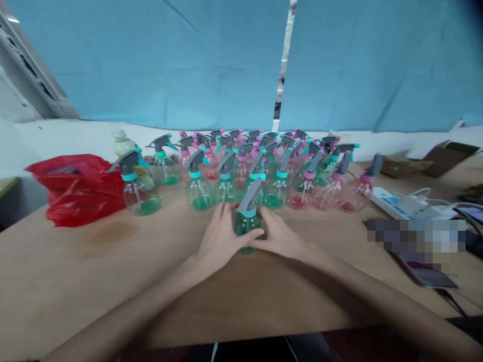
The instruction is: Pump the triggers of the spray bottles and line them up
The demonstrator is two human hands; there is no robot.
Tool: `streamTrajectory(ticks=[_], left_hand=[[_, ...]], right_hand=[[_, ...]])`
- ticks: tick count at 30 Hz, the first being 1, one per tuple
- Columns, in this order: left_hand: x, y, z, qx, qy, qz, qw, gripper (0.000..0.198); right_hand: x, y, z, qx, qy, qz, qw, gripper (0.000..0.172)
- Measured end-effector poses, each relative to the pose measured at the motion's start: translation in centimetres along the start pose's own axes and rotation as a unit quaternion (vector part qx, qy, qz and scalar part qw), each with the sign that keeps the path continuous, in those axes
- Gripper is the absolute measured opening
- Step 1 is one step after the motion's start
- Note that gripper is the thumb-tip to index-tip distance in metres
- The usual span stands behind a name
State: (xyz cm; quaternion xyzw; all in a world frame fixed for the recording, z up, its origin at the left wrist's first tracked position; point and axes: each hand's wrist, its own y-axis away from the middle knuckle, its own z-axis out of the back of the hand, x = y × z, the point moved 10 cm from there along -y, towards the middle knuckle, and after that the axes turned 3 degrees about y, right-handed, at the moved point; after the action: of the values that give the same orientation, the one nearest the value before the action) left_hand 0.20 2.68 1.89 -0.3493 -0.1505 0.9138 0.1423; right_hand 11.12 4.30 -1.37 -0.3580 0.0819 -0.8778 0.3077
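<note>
A clear green spray bottle (247,221) with a turquoise collar and grey trigger head stands upright near the middle of the table. My left hand (226,234) wraps its left side, and my right hand (279,235) wraps its right side. Both thumbs cross the front of the bottle and nearly meet. The fingers behind it are partly hidden. Just beyond my hands, several more spray bottles stand in close rows, such as a green one (199,193) to the left and a pink one (302,191) to the right.
At the left lies a red plastic bag (86,186) beside another green spray bottle (141,196). A white power strip (392,203) with cables and a dark phone (426,274) lie at the right. Cardboard pieces (449,156) sit behind them. Blue cloth (188,65) hangs at the back.
</note>
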Motion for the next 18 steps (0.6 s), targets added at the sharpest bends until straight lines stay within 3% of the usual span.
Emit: streamTrajectory(ticks=[5,8,13,18], left_hand=[[-3.7,-2.8,-1.0,0.009,0.058,-0.104,0.993,0.055],[-4.7,-4.1,-1.5,0.010,0.108,-0.135,0.985,0.055],[-3.3,-5.6,-2.5,0.029,0.225,-0.089,0.970,0.045],[-2.3,-6.3,-2.4,0.059,0.245,-0.080,0.964,0.042]], right_hand=[[-0.8,0.2,1.0,-0.002,-0.016,0.012,1.000,0.079],[-0.7,-0.1,1.1,-0.007,-0.006,0.026,1.000,0.080],[-0.1,-0.6,1.1,-0.031,0.022,0.047,0.998,0.090],[0.3,-1.2,0.0,-0.039,0.057,0.074,0.995,0.098]])
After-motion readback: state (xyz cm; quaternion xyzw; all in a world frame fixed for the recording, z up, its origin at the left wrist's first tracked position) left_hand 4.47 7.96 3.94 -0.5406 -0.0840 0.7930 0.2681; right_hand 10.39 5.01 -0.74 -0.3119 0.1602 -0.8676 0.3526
